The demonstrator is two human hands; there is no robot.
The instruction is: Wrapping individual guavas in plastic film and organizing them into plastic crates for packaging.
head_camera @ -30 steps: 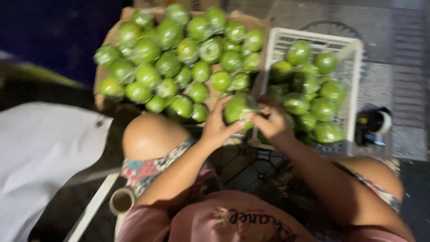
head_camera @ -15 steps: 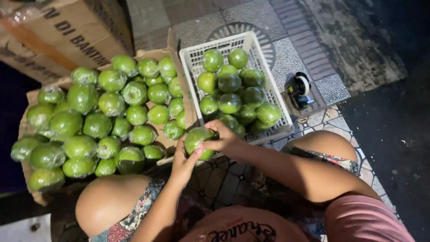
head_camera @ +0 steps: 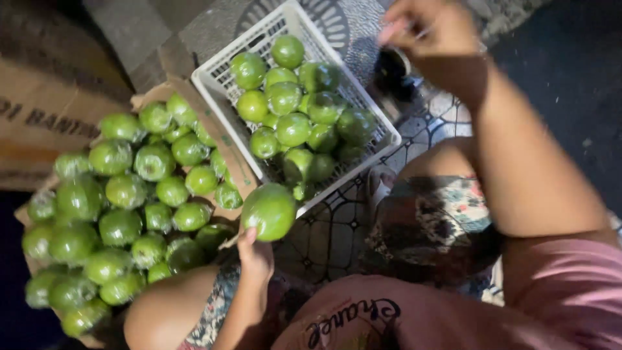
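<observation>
My left hand (head_camera: pixel 256 256) holds up a round green fruit (head_camera: pixel 269 210) in its fingertips, just in front of the near corner of the white plastic crate (head_camera: pixel 214 97). My right hand (head_camera: pixel 431 32) is raised at the top right, beyond the crate and over a small dark object (head_camera: pixel 394 70) on the floor. Its fingers are curled and blurred, perhaps around something thin; I cannot tell what. The crate holds several green fruits (head_camera: pixel 285 97). A cardboard box (head_camera: pixel 227 152) to the left is full of the same green fruits (head_camera: pixel 129 194).
A large closed cardboard carton (head_camera: pixel 45 116) stands at the far left behind the fruit box. My knees (head_camera: pixel 162 311) frame the patterned tiled floor (head_camera: pixel 330 233). A round drain grate (head_camera: pixel 330 19) lies beyond the crate.
My right hand has let go of the fruit and moved up and to the right, past the crate. The left hand alone holds the fruit now. The view has swung left.
</observation>
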